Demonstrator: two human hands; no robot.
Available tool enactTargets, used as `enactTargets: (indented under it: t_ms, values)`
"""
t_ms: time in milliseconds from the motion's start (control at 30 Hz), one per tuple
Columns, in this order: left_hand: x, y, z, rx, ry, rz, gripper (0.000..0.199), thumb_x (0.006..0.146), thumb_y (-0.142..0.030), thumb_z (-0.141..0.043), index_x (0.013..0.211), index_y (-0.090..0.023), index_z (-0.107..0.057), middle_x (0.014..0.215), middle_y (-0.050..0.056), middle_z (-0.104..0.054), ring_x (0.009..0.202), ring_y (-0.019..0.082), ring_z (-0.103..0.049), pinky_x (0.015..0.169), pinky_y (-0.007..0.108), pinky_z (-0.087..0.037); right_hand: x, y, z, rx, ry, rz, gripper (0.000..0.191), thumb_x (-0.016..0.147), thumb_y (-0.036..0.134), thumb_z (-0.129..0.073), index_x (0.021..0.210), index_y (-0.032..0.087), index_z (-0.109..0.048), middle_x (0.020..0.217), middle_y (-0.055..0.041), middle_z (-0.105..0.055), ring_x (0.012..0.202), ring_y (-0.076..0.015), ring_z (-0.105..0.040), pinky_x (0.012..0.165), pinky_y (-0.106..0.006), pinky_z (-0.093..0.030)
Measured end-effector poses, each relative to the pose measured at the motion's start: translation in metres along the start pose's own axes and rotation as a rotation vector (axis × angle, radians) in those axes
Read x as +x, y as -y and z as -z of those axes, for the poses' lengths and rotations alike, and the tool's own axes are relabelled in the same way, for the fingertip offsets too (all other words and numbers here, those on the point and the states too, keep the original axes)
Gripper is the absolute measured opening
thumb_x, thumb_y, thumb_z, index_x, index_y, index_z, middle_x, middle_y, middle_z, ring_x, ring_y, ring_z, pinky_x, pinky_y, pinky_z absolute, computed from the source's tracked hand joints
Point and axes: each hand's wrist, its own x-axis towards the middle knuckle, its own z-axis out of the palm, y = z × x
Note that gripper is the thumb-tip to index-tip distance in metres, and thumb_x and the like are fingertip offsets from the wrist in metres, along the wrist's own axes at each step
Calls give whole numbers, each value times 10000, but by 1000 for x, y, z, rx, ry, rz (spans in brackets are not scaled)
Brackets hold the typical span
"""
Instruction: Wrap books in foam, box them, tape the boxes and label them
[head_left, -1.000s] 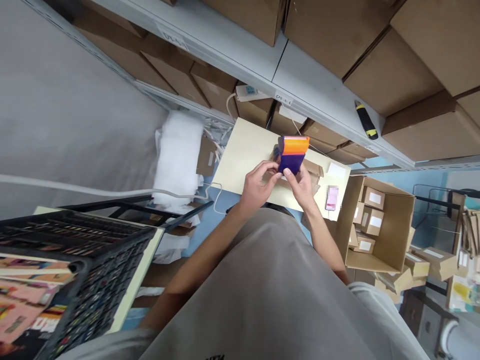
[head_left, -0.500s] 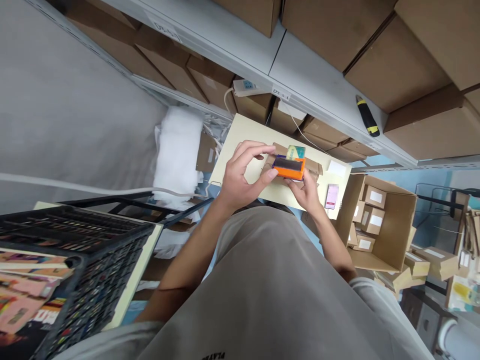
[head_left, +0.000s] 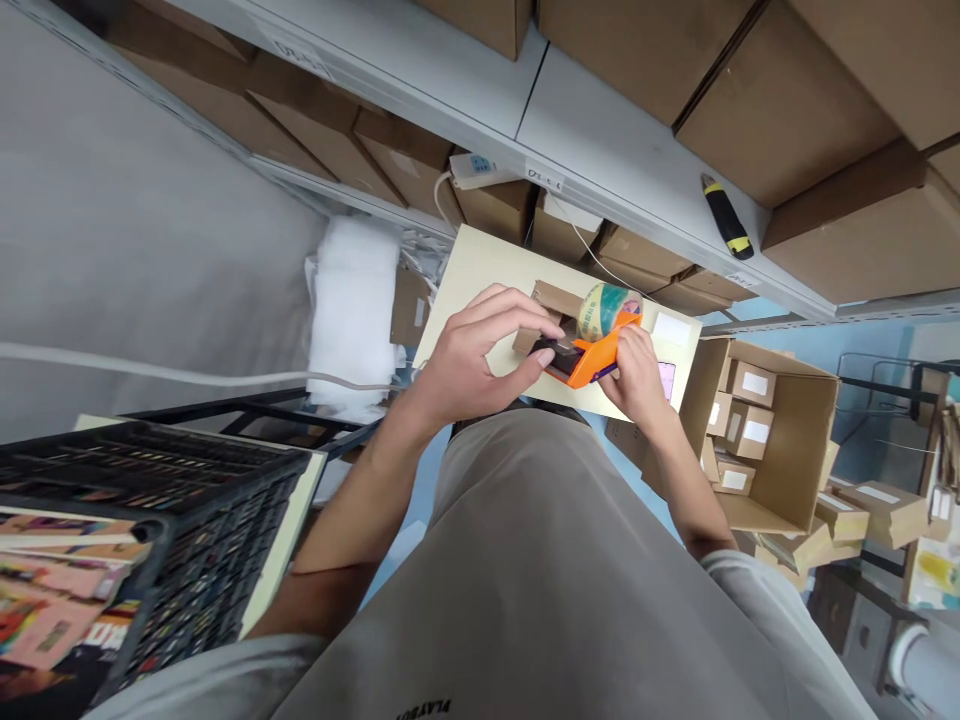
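Observation:
An orange tape dispenser (head_left: 592, 362) with a dark front end is held above the pale table (head_left: 480, 262). My right hand (head_left: 640, 372) is closed around its handle side. A roll of tape (head_left: 600, 310) with a green and yellowish printed core sits on the dispenser's far side. My left hand (head_left: 480, 355) has its thumb and fingertips on either side of the dark front end, gripping it lightly. Whether a strip of tape is between those fingertips is too small to make out. Behind the dispenser lies an open cardboard box (head_left: 556, 297), partly hidden by it.
A phone (head_left: 667, 378) and a white paper (head_left: 673, 330) lie on the table's right side. An open carton (head_left: 810, 440) of small boxes stands further right. Above is a shelf with a utility knife (head_left: 726, 218). A black crate (head_left: 217, 520) stands at left, near white packing material (head_left: 352, 310).
The tape dispenser has turned so its roll shows more to the far right. My right hand has moved up its side, and my left fingertips have closed in on the dark front end.

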Motion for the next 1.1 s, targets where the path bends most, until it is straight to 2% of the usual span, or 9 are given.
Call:
enactTargets:
  t_ms: [367, 600, 733, 933, 1100]
  values:
    - [2, -5, -4, 31, -10, -36, 125, 1071, -319, -684, 1010, -254, -772, 964, 46, -784, 927, 225, -711, 927, 438, -587, -2, 5, 7, -75, 45, 17, 162, 1112, 212, -526, 1234, 217, -633, 1103, -117, -735, 1050, -304, -698, 1008, -522, -566]
    - [2, -2, -3, 19, 14, 25, 168, 1048, -413, -720, 993, -259, -762, 964, 58, -773, 935, 245, -710, 947, 462, -603, -4, 6, 10, -23, 135, -79, 204, 1124, 297, -511, 1238, 232, -667, 1149, -147, -781, 1122, -350, -733, 1075, -609, -583]
    - [4, 3, -4, -57, 52, 92, 225, 1078, -442, -695, 987, -249, -766, 969, 61, -775, 960, 236, -716, 953, 428, -609, -5, 5, 15, 11, 226, -107, 215, 1118, 343, -556, 1238, 221, -685, 1174, -163, -809, 1145, -367, -757, 1120, -640, -588]
    - [-1, 21, -10, -277, 133, 263, 326, 1052, -543, -741, 1071, -223, -798, 1052, 85, -780, 941, 206, -725, 912, 356, -621, -6, 0, 18, -28, 284, -69, 238, 1128, 435, -600, 1149, 213, -684, 1060, -155, -818, 1090, -365, -781, 1101, -603, -617]
    - [-11, 39, -21, -355, 150, 347, 336, 1053, -549, -736, 996, -223, -796, 1016, 85, -779, 954, 217, -731, 929, 355, -613, -6, -4, 16, -29, 383, -106, 347, 1150, 542, -564, 1122, 210, -656, 1050, -167, -816, 1055, -368, -776, 987, -549, -630]
